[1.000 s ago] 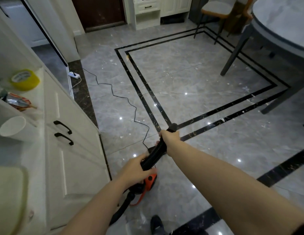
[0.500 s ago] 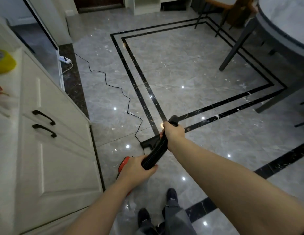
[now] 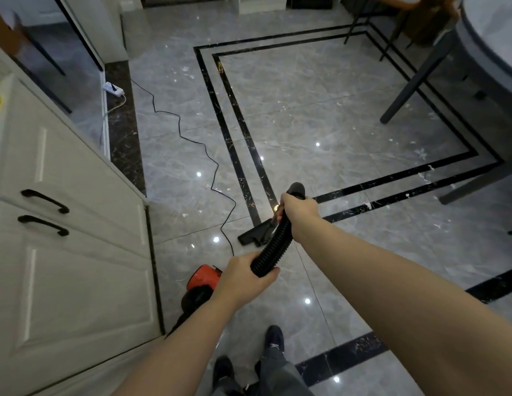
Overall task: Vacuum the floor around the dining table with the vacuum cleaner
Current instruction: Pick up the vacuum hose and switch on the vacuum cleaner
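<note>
- Head view: right hand [image 3: 299, 212] has its fingers wrapped round the top of the vacuum's wand, just below the curved handle end.
- Left hand [image 3: 249, 277] grasps the black ribbed hose [image 3: 273, 250] lower down, fingers curled round it.
- Floor nozzle [image 3: 256, 234] sits flat on the floor [image 3: 320, 115] at the corner of the black inlay lines. The red vacuum body [image 3: 203, 281] is beside the white cabinet [image 3: 71, 252].
- Dining table [image 3: 495, 47] is well apart, upper right. White crumbs lie along the inlay near its legs.
- Judgement: the step is to work the nozzle toward the table. Keep it flat, use slow overlapping passes, and feed hose slack with the left hand.
- Risk: the power cord [image 3: 192, 141] trails near the nozzle, so steer away from it.
</note>
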`<state>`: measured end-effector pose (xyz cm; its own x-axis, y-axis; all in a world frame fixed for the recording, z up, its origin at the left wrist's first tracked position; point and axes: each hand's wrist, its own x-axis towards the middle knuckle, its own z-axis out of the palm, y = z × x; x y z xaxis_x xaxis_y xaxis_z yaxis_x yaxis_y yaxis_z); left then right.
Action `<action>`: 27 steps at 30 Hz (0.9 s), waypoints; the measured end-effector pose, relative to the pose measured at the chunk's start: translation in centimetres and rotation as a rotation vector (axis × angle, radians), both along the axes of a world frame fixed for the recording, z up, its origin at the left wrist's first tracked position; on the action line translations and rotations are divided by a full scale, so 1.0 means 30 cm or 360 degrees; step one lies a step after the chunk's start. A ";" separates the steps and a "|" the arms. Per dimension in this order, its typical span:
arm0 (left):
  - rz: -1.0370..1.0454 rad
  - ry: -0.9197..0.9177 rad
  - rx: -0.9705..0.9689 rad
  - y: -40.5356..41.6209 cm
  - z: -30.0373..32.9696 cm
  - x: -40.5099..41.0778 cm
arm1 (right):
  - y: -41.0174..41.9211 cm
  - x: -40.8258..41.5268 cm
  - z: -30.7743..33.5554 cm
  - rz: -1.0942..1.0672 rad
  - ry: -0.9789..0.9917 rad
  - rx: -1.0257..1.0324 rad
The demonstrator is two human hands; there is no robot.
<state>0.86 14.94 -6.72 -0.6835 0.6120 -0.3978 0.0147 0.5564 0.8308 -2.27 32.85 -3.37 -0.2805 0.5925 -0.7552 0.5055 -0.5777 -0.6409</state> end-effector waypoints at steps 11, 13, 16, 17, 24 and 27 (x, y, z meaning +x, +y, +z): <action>0.0003 -0.0012 -0.0019 0.230 0.023 -0.005 | 0.238 -0.032 0.050 0.0228 -0.0057 -0.0078; 0.0033 0.0002 -0.0047 0.208 0.022 -0.023 | 0.221 -0.047 0.042 0.0209 -0.0018 -0.0105; 0.0037 0.0189 -0.0108 0.147 0.029 -0.064 | 0.154 -0.083 0.035 0.0190 0.0023 -0.0129; 0.0029 0.0273 -0.0134 0.113 0.032 -0.080 | 0.119 -0.100 0.029 0.0185 0.0033 -0.0135; 0.0081 0.0535 -0.0367 -0.075 0.051 -0.157 | -0.109 -0.182 0.015 0.0153 0.0150 -0.0268; 0.0129 0.0517 -0.0332 -0.113 0.068 -0.191 | -0.220 -0.197 0.002 0.0206 0.0175 -0.0402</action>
<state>-4.86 11.55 -4.68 -0.8372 0.4797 -0.2626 0.2074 0.7228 0.6592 -8.17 26.25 -3.31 -0.4295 0.3436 -0.8351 0.5209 -0.6612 -0.5399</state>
